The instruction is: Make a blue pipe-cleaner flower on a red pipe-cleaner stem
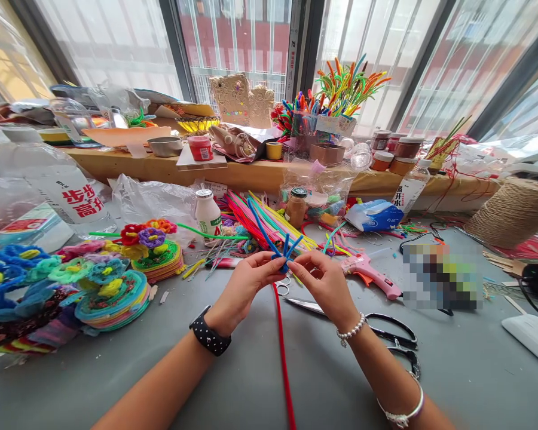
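Observation:
Between my two hands is a bent blue pipe cleaner, its long end sticking up to the left and shorter bends fanning up on the right. My left hand pinches it from the left. From the right, the thumb and fingertips of my right hand close on the same blue piece. Fingers partly hide where the strands meet. Below my hands a red pipe cleaner runs along the grey table toward me. Large scissors with black handles lie under my right forearm.
Finished fuzzy flowers stand at the left. Behind my hands are a pile of loose pipe cleaners, a white bottle and a brown jar. A pink glue gun and a twine spool are on the right.

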Demonstrator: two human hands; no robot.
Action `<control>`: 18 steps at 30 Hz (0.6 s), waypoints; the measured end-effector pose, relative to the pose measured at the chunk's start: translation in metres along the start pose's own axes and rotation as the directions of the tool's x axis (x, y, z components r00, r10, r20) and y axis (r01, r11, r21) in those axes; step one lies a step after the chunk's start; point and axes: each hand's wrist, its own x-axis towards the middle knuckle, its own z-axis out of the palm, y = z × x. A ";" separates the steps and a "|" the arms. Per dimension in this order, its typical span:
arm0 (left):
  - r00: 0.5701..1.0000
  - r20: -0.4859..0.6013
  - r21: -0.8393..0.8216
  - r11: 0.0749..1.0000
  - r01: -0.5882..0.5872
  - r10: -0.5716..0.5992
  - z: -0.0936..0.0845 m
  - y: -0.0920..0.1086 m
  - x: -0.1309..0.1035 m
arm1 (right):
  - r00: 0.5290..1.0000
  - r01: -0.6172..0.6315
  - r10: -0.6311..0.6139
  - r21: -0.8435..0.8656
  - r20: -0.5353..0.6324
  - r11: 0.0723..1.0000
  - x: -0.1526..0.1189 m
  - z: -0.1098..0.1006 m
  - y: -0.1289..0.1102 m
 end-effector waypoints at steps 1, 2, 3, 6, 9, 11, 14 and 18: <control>1.000 0.004 0.010 1.000 0.002 -0.002 0.000 0.000 0.000 | 1.000 0.010 -0.010 -0.015 0.014 1.000 0.000 0.000 0.001; 1.000 0.013 0.023 1.000 0.009 -0.009 0.000 0.000 0.000 | 1.000 0.012 -0.011 -0.019 0.023 1.000 0.000 0.001 0.001; 0.999 0.029 0.036 0.999 0.018 -0.019 -0.001 0.001 0.000 | 1.000 0.006 -0.006 -0.011 0.024 1.000 0.000 0.001 0.002; 0.996 0.081 0.064 0.997 0.035 -0.040 -0.002 0.001 0.000 | 0.999 -0.040 0.038 0.052 0.036 0.998 0.001 -0.001 0.003; 0.996 0.075 0.065 0.997 0.036 -0.041 -0.003 0.002 0.000 | 0.999 -0.018 0.015 0.070 0.042 0.997 0.002 -0.004 0.003; 0.996 0.071 0.046 0.998 0.054 -0.057 -0.003 0.002 0.000 | 0.996 0.083 -0.083 -0.035 0.014 0.996 0.003 -0.007 0.003; 0.993 0.086 0.002 0.996 0.086 -0.086 -0.003 0.003 -0.001 | 0.957 0.288 -0.290 -0.258 0.032 0.922 0.002 -0.011 0.003; 0.988 0.095 -0.028 0.992 0.124 -0.121 -0.003 0.003 -0.001 | 0.874 0.470 -0.477 -0.414 0.093 0.780 0.000 -0.012 0.004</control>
